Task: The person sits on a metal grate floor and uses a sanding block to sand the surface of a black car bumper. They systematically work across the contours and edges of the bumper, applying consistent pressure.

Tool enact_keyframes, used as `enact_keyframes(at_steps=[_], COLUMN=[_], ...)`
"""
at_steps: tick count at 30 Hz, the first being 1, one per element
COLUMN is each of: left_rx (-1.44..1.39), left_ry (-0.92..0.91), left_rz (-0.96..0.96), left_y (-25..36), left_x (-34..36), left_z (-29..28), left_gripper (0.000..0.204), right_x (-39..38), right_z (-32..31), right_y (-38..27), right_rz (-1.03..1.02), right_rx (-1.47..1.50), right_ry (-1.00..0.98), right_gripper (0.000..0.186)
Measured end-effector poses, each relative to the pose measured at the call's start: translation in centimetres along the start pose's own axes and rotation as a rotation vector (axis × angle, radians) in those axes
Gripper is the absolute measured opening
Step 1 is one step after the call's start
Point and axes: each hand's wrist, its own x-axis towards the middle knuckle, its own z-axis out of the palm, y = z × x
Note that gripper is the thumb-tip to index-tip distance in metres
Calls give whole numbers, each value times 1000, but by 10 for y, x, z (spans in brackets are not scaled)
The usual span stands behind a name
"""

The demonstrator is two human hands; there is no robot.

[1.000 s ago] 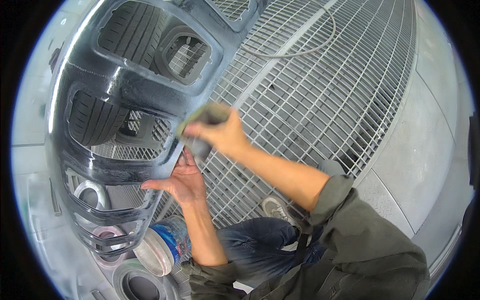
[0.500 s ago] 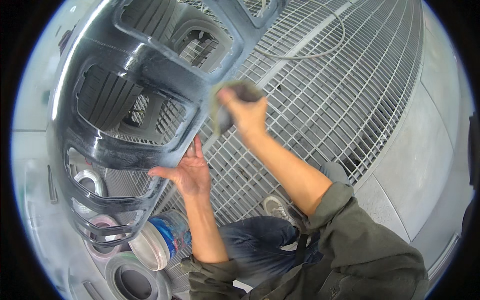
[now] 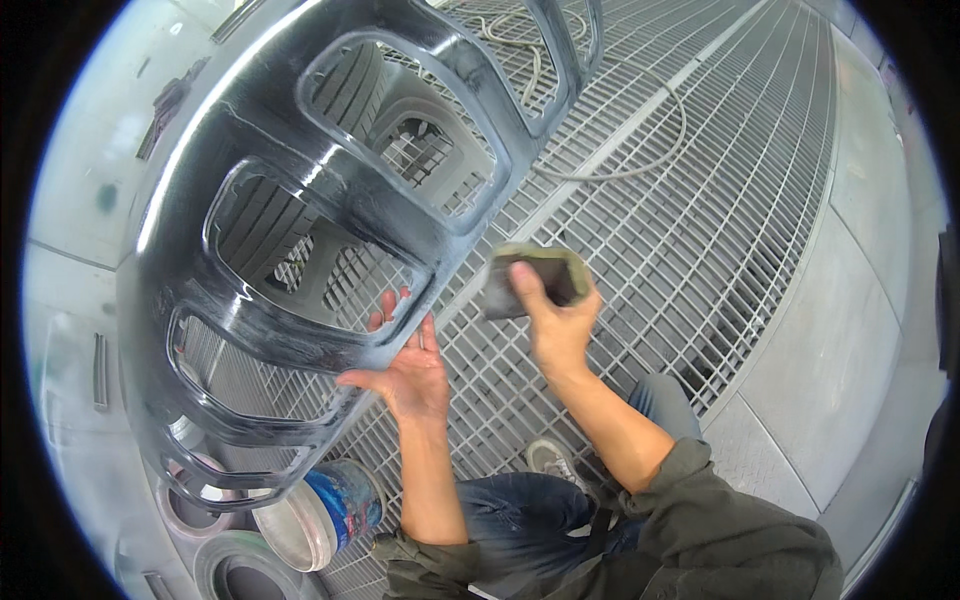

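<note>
A large curved black frame [image 3: 340, 200] with rounded openings stands at the left, glossy along its outer edge and dulled with pale dust across its bars. My left hand [image 3: 415, 380] supports its right edge from below, thumb in front and fingers reaching behind the rim; some fingertips show through the opening. Off to the right, my right hand [image 3: 565, 325] is closed round a bent sanding pad [image 3: 515, 285], grey-brown with a greenish-yellow edge. A gap separates the pad from the frame.
Metal floor grating [image 3: 660, 230] spreads under the work, with a thin hose [image 3: 680, 130] looping across it. At the lower left are a white bucket [image 3: 300, 520] with a blue printed side and several tape rolls [image 3: 240, 570]. A ribbed grey plastic piece [image 3: 350, 90] sits behind the frame.
My right hand has drawn the sanding pad off the frame's edge, down and to the right. My left hand still supports the rim. The view has shifted, so the frame appears lower and further right.
</note>
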Motion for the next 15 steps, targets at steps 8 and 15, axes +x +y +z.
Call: enact_keyframes(at_steps=[8, 15], left_rx=[-52, -282], left_ry=[-88, -90], left_rz=[-105, -196], left_y=[-18, -38], left_x=[6, 12], left_z=[16, 47], left_gripper=[102, 90], right_x=[65, 148], right_z=[2, 31], right_y=[-35, -63], right_rz=[-314, -517], right_rx=[-215, -338], right_ry=[-10, -205], right_gripper=[22, 29])
